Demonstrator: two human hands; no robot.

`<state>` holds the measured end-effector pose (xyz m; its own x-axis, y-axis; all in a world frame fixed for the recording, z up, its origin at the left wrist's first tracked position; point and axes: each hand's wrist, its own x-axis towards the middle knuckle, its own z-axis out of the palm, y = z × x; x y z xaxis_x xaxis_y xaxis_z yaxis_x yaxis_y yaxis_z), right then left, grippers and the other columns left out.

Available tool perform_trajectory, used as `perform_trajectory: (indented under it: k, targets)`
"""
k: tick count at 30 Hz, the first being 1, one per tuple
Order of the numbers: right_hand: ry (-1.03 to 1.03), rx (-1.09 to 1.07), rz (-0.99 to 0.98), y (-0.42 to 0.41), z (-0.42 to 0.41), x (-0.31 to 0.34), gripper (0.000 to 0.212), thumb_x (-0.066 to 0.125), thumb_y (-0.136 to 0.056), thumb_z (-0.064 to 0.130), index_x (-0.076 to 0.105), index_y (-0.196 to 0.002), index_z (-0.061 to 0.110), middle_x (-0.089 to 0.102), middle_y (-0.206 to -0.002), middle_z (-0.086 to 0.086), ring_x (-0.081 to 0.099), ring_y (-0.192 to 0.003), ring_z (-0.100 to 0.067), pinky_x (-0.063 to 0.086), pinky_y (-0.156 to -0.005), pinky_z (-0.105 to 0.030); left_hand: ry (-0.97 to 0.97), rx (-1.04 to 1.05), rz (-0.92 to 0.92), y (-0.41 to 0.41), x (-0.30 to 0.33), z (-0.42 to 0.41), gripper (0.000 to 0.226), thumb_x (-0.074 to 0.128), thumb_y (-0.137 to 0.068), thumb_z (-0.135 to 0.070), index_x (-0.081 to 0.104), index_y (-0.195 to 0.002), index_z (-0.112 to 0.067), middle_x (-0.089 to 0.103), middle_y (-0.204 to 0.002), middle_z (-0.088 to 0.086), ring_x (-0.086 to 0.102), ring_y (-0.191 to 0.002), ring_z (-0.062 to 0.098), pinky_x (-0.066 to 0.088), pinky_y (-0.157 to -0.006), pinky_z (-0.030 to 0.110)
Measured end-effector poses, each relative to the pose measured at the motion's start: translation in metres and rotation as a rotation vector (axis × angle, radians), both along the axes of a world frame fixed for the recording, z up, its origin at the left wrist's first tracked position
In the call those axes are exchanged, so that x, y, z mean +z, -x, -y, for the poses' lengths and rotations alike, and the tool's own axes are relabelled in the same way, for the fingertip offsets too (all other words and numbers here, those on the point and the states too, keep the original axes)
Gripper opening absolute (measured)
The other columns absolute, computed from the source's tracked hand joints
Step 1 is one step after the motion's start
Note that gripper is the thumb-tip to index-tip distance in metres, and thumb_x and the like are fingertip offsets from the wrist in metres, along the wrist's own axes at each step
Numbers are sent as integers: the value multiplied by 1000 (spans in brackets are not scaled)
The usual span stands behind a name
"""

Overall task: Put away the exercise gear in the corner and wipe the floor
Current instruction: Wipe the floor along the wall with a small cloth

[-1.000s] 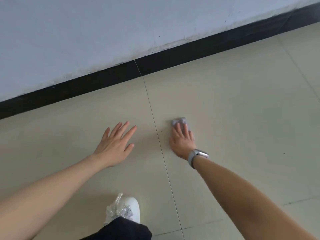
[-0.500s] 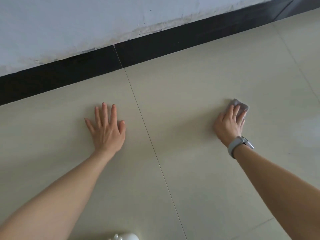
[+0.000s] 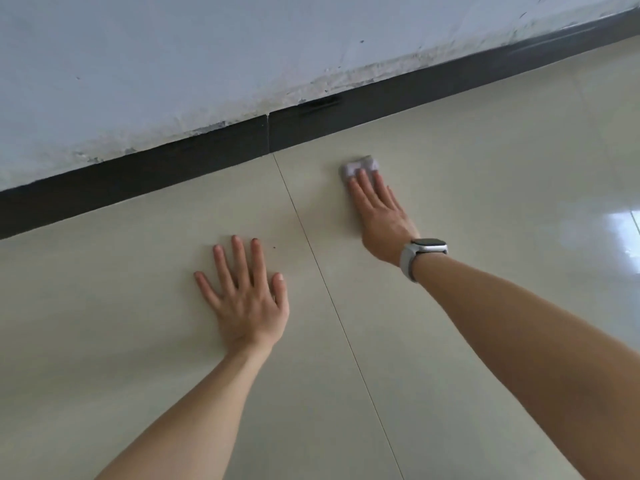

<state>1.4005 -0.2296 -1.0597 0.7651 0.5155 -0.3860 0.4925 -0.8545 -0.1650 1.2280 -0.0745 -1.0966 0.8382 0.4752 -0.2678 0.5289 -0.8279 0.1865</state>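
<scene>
From the head camera, looking down, the left hand (image 3: 247, 299) lies flat on the floor (image 3: 450, 358). Its fingers are straight and spread apart, and it holds nothing. The bare left arm runs down to the bottom of the picture.

The right hand (image 3: 379, 211) is stretched out farther away, on the other side of a thin line (image 3: 332, 296) between two floor tiles. Its fingers are straight and close together, and they press down on a small gray cloth (image 3: 360, 167). The cloth lies flat on the floor under the fingertips, near the black strip (image 3: 138, 178) at the bottom of the wall (image 3: 173, 64). Only the far edge of the cloth peeks out past the fingers.

A watch (image 3: 424, 252) with a pale band sits on the right wrist. The floor is pale and smooth. A bright shiny patch (image 3: 602, 233) shows on the floor at the right. The wall is whitish, and its paint looks rough and chipped just above the black strip.
</scene>
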Motion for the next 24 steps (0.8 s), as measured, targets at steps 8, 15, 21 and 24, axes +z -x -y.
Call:
perform_trajectory:
  k: [8, 15, 21, 24]
  targets:
    - [-87, -652, 15, -58, -12, -15, 61, 29, -93, 16, 3, -148, 13, -1, -158, -7, -10, -144, -30, -7, -118, -39, -56, -4, 23, -1, -8, 0, 60, 29, -87, -43, 32, -141, -16, 30, -151, 11, 24, -139, 35, 5, -110, 57]
    - [-314, 286, 8, 51, -123, -28, 53, 23, -96, 24, 17, -147, 14, 13, -157, -4, 0, -146, -24, -6, -117, -36, -83, 25, 38, 0, -10, -1, 62, 32, -85, -43, 37, -139, -13, 36, -148, 10, 28, -139, 33, 10, -111, 57]
    - [-289, 342, -18, -24, -70, -32, 69, 33, -87, -2, 12, -148, 22, 7, -158, 2, -2, -146, -17, -4, -117, -30, -93, 56, 51, 2, -12, -3, 66, 26, -85, -46, 32, -142, -13, 30, -152, 8, 25, -141, 29, 5, -112, 50]
    - [-201, 70, 16, -81, 13, -29, 77, 33, -79, -9, 11, -148, 17, 4, -158, -3, -5, -145, -23, 3, -119, -39, -81, 54, 30, 1, -12, 0, 67, 22, -85, -47, 31, -143, -13, 26, -153, 7, 21, -142, 29, 7, -113, 54]
